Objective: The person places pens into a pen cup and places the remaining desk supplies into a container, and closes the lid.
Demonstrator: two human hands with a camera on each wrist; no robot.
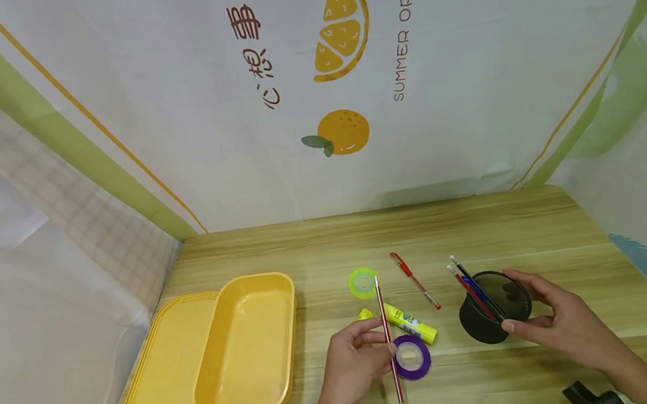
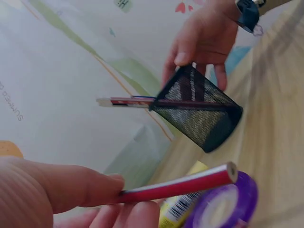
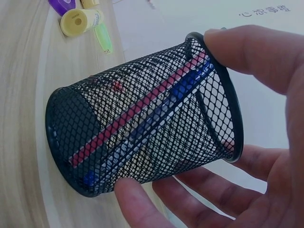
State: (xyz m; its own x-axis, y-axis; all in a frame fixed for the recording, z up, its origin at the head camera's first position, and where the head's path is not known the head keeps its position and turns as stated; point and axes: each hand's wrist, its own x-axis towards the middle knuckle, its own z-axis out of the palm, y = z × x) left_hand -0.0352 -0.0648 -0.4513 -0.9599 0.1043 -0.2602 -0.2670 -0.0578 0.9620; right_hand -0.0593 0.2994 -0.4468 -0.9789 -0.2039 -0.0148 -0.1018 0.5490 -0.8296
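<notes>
1. The wooden bench (image 1: pixel 536 227) is carrying everything; a printed cloth backdrop (image 1: pixel 173 99) is standing behind it.
2. A yellow tray (image 1: pixel 244 349) is lying at the bench's 9 o'clock, its edge overlapping a matching yellow lid (image 1: pixel 159 374) on its 9 o'clock side. Both are holding nothing.
3. The black mesh pen cup (image 1: pixel 494 306) is tilting at 3 o'clock, already containing a red pencil and a blue pen (image 3: pixel 156 116). Judged progress: two items are in, several are waiting outside.
4. The right hand (image 1: pixel 563 322) is reaching in from 4 o'clock, fingers (image 3: pixel 247 52) and thumb clamping the cup's rim and wall, tipping its mouth toward the other hand.
5. The left hand (image 1: pixel 354 368) is coming in from 6 o'clock, fingers pinching a red striped pencil (image 1: pixel 388 339) at mid-shaft, its far end pointing to 12 o'clock.
6. Loose items are lying between the hands: a yellow glue stick (image 1: pixel 410 324), purple tape roll (image 1: pixel 412 357) just beside the left hand, green tape roll (image 1: pixel 363 283), red pen (image 1: pixel 415 281).
</notes>
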